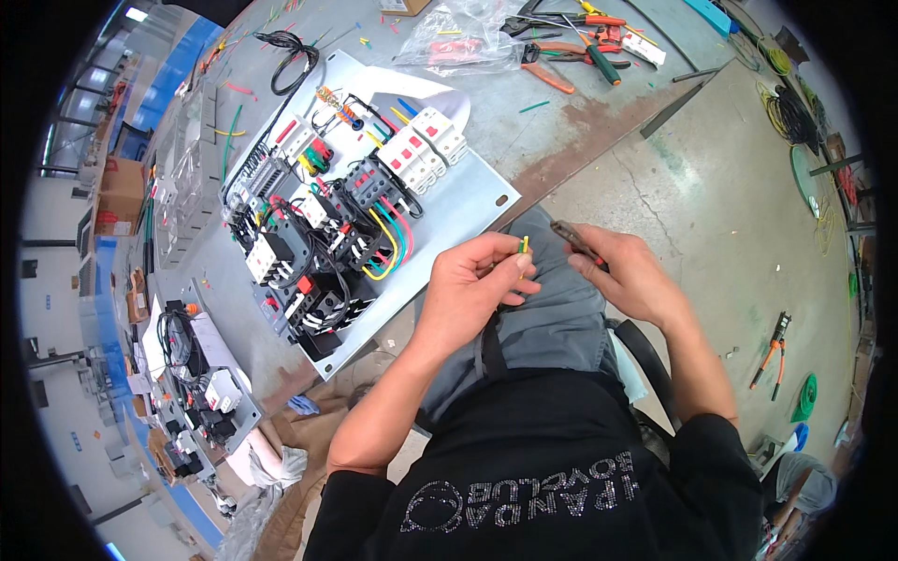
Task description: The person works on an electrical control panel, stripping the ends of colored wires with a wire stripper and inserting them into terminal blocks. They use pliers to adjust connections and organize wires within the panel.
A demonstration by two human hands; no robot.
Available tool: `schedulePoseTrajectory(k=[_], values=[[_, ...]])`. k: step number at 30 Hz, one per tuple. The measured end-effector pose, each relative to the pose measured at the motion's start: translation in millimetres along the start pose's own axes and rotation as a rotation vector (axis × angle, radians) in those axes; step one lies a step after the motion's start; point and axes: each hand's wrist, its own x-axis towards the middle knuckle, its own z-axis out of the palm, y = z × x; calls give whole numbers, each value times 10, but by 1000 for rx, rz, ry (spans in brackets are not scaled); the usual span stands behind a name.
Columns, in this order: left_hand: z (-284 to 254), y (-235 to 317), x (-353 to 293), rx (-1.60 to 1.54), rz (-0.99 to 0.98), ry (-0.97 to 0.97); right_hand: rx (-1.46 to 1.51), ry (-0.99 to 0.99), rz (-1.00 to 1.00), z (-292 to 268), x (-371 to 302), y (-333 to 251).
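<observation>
Black studded cloth shirt (pixel 533 458) covers the torso. Fingers (pixel 494 247) of the left hand (pixel 468 288) pinch a slim yellow-green wire (pixel 525 245); those of the right hand (pixel 641 278) curl around a dark, worn metal tool (pixel 573 240).

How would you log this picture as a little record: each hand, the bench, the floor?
Left hand: pinches a small yellow-green piece
Right hand: holds a hand tool with a dark tip; type unclear
Bench: metal plate carrying wired electrical parts; clear plastic bag beyond
Floor: orange-handled tool, right of the person
</observation>
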Motion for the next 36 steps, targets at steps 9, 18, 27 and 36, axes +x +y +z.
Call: schedulePoseTrajectory(k=[9, 18, 27, 36], values=[[118, 126, 110, 84, 53, 8, -325, 40, -87, -198, 82, -140], [136, 96, 126, 176, 105, 59, -402, 99, -112, -161, 70, -147], [97, 146, 185, 221, 139, 66, -519, 54, -21, -292, 184, -254], [50, 396, 708, 148, 216, 97, -543, 12, -231, -773, 838, -131]])
